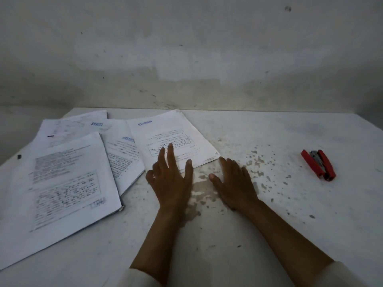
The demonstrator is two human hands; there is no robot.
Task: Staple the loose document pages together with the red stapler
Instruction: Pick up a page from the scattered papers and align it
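A: Which step is judged to be in hand?

B: The gathering of the pages. Nothing is stapled yet, as far as can be told. The left hand [171, 181] is laid with straight, spread fingers on the near edge of the right-most stack of printed pages [172, 139], and nothing is gripped by it. The right hand [234, 183] is held flat and open just beside that stack's near right corner, low over the worn white counter [269, 224]; whether the paper is touched by it cannot be told.

A: And where are the other things placed?

B: More printed pages [62, 177] are fanned out to the left, overlapping one another, some with blue stamps. The red stapler [318, 164] is lying well apart to the right, its arms swung open, untouched.

A: What is called for next?

B: The scattered sheets would need to be drawn together and their edges squared. Only then should the stapler be fetched, most easily by the right hand, closed up, and pressed over one corner while the stack is held flat.
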